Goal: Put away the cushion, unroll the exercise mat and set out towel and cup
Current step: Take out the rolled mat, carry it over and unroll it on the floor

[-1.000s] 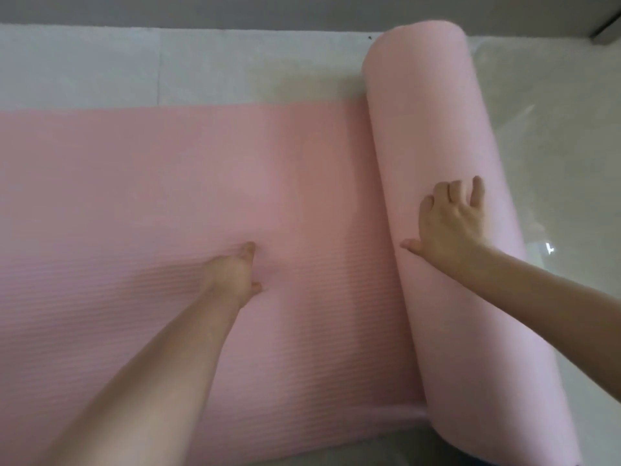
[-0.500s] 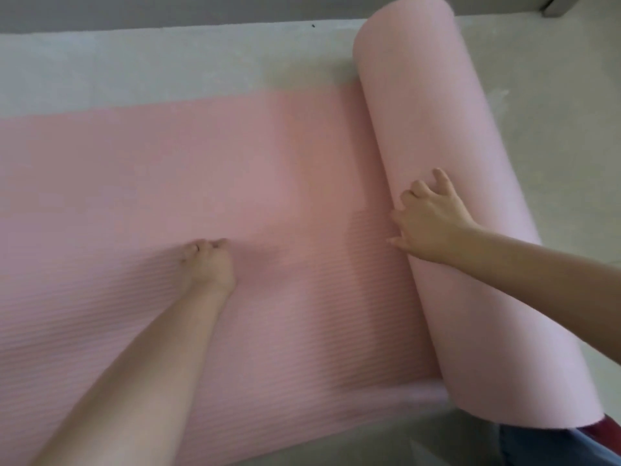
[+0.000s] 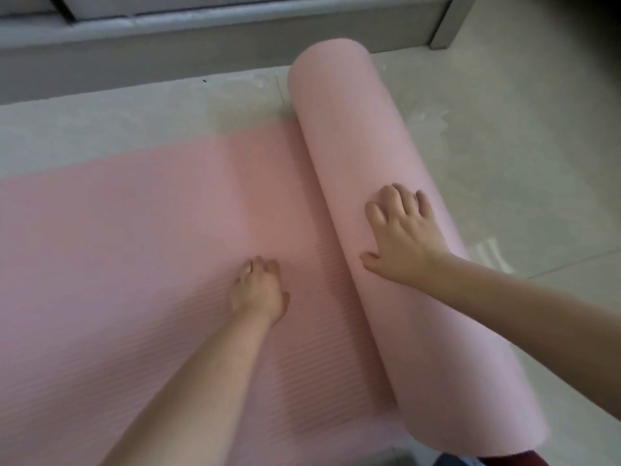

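Note:
A pink exercise mat (image 3: 117, 230) lies partly unrolled on the floor, its flat ribbed part stretching to the left. The rest is a thick roll (image 3: 349, 136) running from the far centre to the near right. My right hand (image 3: 403, 237) lies on top of the roll with fingers spread, pressing but not gripping. My left hand (image 3: 260, 290) rests on the flat part just left of the roll, fingers curled down against the surface. No cushion, towel or cup is in view.
Pale tiled floor (image 3: 521, 146) lies to the right of the roll and beyond the mat. A grey furniture base (image 3: 201, 38) runs along the far edge, with a grey leg (image 3: 447, 25) at the far right.
The roll has moved to the right, leaving more mat flat. My left hand has shifted right toward the roll. The view has tilted up, bringing the grey furniture into sight.

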`<state>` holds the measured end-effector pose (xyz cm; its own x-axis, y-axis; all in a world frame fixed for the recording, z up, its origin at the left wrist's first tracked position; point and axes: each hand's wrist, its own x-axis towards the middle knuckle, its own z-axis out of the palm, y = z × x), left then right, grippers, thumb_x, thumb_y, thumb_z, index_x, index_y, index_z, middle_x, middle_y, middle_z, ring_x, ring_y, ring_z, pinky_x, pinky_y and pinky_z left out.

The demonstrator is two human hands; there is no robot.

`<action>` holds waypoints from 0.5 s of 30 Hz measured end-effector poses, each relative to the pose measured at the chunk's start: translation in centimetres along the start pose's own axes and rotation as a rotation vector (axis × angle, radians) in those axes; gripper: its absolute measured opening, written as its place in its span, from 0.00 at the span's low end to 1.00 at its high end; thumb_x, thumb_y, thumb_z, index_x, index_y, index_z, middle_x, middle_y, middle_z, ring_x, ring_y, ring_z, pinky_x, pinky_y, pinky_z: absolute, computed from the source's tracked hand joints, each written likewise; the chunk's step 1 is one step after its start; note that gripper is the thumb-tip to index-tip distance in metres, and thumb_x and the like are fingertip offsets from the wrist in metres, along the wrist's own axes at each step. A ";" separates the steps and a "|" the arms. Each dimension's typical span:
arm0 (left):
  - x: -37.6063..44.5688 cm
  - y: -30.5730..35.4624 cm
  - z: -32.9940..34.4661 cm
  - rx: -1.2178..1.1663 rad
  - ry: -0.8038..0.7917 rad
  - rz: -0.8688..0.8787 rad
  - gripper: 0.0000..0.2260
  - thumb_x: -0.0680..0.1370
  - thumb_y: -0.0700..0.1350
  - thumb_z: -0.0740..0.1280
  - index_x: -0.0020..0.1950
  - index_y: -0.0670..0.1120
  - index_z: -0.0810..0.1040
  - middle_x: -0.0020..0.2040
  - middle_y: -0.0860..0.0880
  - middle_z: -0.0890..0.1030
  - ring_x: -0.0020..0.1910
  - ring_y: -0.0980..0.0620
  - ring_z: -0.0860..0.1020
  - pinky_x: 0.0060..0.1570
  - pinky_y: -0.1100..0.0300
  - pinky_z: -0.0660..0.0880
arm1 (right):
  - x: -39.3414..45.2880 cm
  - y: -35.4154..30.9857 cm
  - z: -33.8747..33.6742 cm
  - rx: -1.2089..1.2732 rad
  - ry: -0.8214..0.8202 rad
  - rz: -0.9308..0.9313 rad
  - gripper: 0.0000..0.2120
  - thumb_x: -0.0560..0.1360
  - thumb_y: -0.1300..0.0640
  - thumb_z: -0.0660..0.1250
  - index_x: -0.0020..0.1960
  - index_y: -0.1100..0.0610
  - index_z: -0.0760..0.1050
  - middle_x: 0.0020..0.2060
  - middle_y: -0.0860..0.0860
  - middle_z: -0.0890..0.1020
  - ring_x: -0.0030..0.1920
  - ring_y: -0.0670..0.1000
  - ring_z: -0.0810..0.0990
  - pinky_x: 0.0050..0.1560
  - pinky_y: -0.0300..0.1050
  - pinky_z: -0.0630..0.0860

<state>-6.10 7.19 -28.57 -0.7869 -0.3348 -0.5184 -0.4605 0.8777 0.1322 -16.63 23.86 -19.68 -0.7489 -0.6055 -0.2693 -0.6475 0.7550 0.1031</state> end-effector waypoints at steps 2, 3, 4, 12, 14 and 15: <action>0.0 1.8 0.9 -0.036 0.009 0.009 0.31 0.74 0.53 0.66 0.72 0.43 0.60 0.73 0.40 0.61 0.73 0.43 0.59 0.69 0.51 0.63 | -0.2 2.5 0.0 0.129 0.021 -0.030 0.29 0.68 0.51 0.64 0.67 0.54 0.64 0.72 0.59 0.58 0.73 0.58 0.51 0.70 0.63 0.50; -0.1 2.6 1.4 -0.047 0.006 0.011 0.33 0.74 0.53 0.67 0.74 0.43 0.58 0.75 0.41 0.57 0.74 0.43 0.56 0.71 0.52 0.60 | -0.3 3.7 0.1 0.170 0.011 -0.068 0.28 0.69 0.53 0.63 0.68 0.51 0.64 0.74 0.57 0.56 0.74 0.57 0.49 0.70 0.64 0.49; -0.1 3.6 1.8 -0.060 0.003 0.016 0.35 0.74 0.54 0.67 0.75 0.44 0.56 0.77 0.41 0.54 0.76 0.43 0.53 0.72 0.52 0.58 | -0.4 5.1 0.2 0.199 -0.008 -0.116 0.27 0.70 0.55 0.62 0.68 0.48 0.65 0.75 0.53 0.55 0.75 0.56 0.47 0.70 0.66 0.46; 1.0 8.9 2.5 0.077 -0.145 -0.083 0.48 0.68 0.64 0.67 0.77 0.43 0.47 0.77 0.38 0.49 0.76 0.40 0.49 0.70 0.47 0.60 | 0.4 9.7 1.7 0.218 0.092 -0.183 0.19 0.72 0.50 0.59 0.52 0.63 0.79 0.56 0.58 0.81 0.66 0.58 0.70 0.70 0.69 0.48; 1.5 10.1 2.0 0.138 -0.206 -0.119 0.50 0.67 0.64 0.69 0.76 0.43 0.47 0.76 0.34 0.49 0.75 0.36 0.51 0.69 0.45 0.61 | 1.0 10.3 2.0 0.153 0.051 -0.049 0.28 0.69 0.41 0.64 0.55 0.64 0.75 0.53 0.63 0.79 0.62 0.61 0.70 0.70 0.69 0.48; 1.7 10.4 1.7 0.166 -0.230 -0.135 0.51 0.66 0.64 0.70 0.76 0.42 0.47 0.75 0.33 0.50 0.75 0.35 0.52 0.69 0.44 0.62 | 1.2 10.5 2.2 0.119 0.009 0.025 0.33 0.66 0.38 0.66 0.57 0.64 0.72 0.54 0.64 0.77 0.62 0.62 0.69 0.70 0.69 0.48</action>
<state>-11.58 16.31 -29.50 -0.6007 -0.3823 -0.7022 -0.4661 0.8810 -0.0808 -23.97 31.63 -21.02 -0.7662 -0.5879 -0.2593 -0.6076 0.7942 -0.0053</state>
